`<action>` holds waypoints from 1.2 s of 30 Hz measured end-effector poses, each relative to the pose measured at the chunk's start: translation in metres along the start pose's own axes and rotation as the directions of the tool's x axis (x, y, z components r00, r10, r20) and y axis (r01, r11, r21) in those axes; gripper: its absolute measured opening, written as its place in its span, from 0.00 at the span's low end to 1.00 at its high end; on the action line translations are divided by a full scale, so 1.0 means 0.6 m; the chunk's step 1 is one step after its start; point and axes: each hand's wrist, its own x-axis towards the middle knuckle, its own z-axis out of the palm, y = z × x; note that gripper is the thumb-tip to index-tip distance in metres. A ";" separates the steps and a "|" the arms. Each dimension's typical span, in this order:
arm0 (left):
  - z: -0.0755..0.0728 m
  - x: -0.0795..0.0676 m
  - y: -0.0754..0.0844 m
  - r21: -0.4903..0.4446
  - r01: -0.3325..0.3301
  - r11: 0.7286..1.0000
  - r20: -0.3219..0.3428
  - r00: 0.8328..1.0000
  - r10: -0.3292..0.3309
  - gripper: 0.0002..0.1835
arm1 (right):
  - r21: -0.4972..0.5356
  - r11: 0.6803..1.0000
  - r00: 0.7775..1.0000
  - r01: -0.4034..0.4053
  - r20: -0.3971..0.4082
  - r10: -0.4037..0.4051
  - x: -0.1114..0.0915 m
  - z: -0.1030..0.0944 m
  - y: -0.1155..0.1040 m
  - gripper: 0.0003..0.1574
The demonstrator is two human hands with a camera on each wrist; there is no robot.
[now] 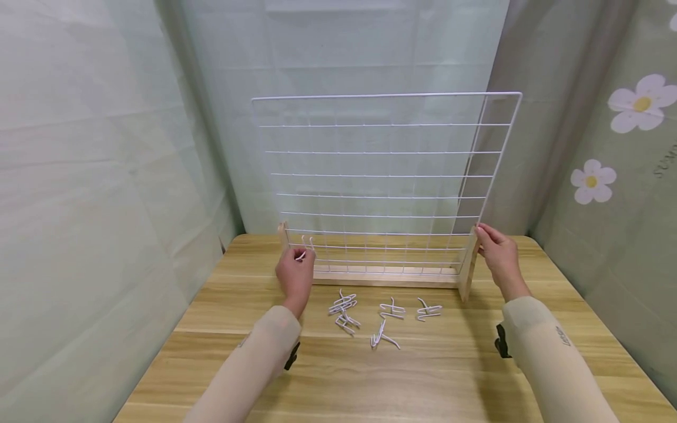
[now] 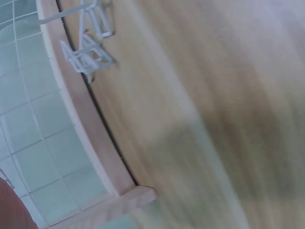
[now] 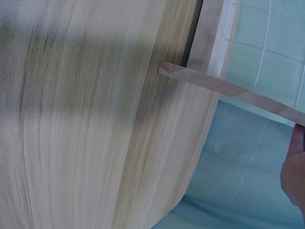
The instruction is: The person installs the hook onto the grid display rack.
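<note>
A white wire grid panel (image 1: 388, 175) stands upright in a wooden stand, whose bar (image 1: 386, 281) runs along the table. My left hand (image 1: 296, 275) pinches a white wire hook (image 1: 311, 242) against the grid's lower left corner, beside the left wooden upright (image 1: 282, 234). At the other side, my right hand (image 1: 499, 258) grips the top of the right wooden upright (image 1: 468, 270) between thumb and fingers. Only part of the left hand (image 2: 14, 210) enters the left wrist view. The right wrist view shows the right hand (image 3: 294, 176) at the upright's end.
Several more white wire hooks lie on the wooden table (image 1: 423, 376) in front of the stand, among them an overlapping pair (image 1: 342, 303) at the left and a single hook (image 1: 429, 311) at the right. Pale curtains (image 1: 106, 176) hang around the table.
</note>
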 end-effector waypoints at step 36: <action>0.006 0.096 0.138 0.007 -0.124 0.992 -0.134 0.983 0.124 0.06 | -0.002 1.000 1.000 -0.002 -0.010 0.002 -0.001 0.000 0.001 0.37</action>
